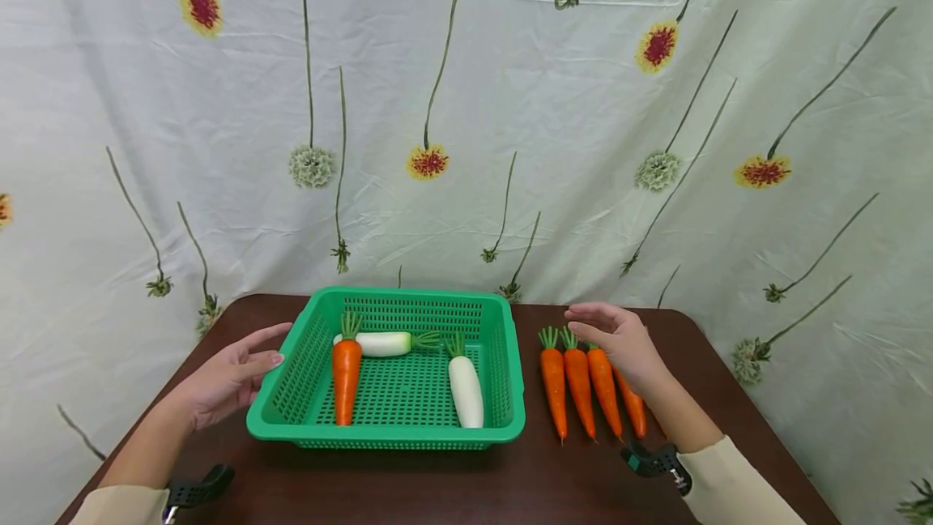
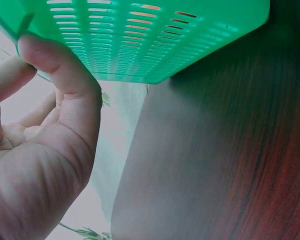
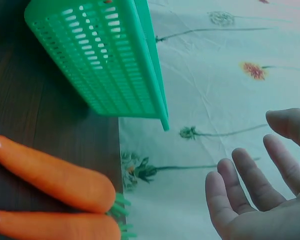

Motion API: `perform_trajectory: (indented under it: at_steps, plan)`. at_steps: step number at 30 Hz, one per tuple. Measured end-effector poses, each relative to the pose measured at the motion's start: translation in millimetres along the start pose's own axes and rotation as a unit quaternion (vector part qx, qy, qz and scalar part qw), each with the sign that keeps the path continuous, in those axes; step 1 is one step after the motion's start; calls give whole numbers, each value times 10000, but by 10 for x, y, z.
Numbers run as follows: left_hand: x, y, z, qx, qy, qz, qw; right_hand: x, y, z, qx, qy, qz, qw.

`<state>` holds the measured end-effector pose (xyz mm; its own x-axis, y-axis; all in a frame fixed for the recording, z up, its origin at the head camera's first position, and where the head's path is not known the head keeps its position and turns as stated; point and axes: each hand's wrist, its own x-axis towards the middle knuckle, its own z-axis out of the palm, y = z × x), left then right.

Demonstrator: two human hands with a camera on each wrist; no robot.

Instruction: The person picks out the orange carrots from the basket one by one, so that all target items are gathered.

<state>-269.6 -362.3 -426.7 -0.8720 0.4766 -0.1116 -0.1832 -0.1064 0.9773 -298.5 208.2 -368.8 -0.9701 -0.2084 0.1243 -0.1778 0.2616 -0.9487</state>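
Carrots (image 1: 586, 383) lay in a row on the table (image 1: 408, 484) just right of the green basket (image 1: 510, 420), tips toward you, bright orange with short green tops. Your right hand (image 1: 619, 343) hovered above their far ends, fingers relaxed and holding nothing; I judged you were at the reach, with a lowering and a pinch on one carrot required next. Your left hand (image 1: 229, 379) stood released just beside the basket's left wall.
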Motion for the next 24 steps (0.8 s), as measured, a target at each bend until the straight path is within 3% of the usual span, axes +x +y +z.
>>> perform_trajectory:
  at_steps: [8,17,24]
  plan:
    - [6,-21,-10,-36,-52,52,10000,34,-56,191,1131,-517,226,9920]
    - [8,-21,-5,-61,-46,46,10000,86,-129,434,1354,-907,361,9860]
    - [9,-25,-11,-88,-89,60,9999,127,-176,649,1282,-1299,229,9829]
